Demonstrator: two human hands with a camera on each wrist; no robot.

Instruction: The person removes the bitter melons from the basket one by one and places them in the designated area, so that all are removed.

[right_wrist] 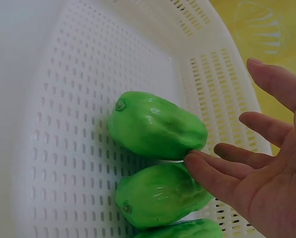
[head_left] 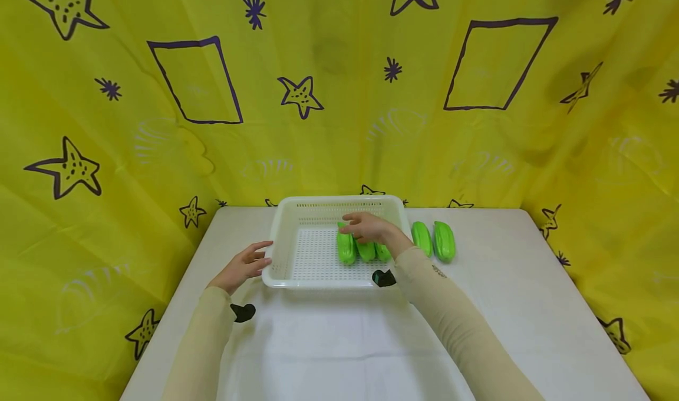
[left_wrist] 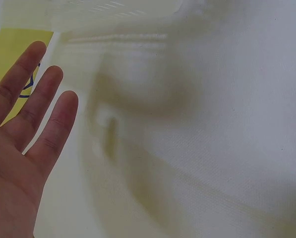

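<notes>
A white plastic basket [head_left: 318,284] with slotted walls stands on the table. Three green fruits, which look like papayas, lie side by side in its right half; the leftmost papaya [head_left: 346,249] shows whole, the others partly behind my right hand. That right hand [right_wrist: 266,173] hovers over them with its fingers spread and holds nothing. One fingertip is at the end of the nearest papaya [right_wrist: 157,126]; whether it touches is hard to tell. My left hand [head_left: 241,268], fingers loosely extended, is beside the basket's left rim and grips nothing.
Two more green papayas [head_left: 444,242] lie on the white table [head_left: 530,306] just right of the basket. A yellow patterned curtain [head_left: 339,141] encloses the table at the back and both sides. Dark camera mounts [head_left: 243,313] sit at both wrists.
</notes>
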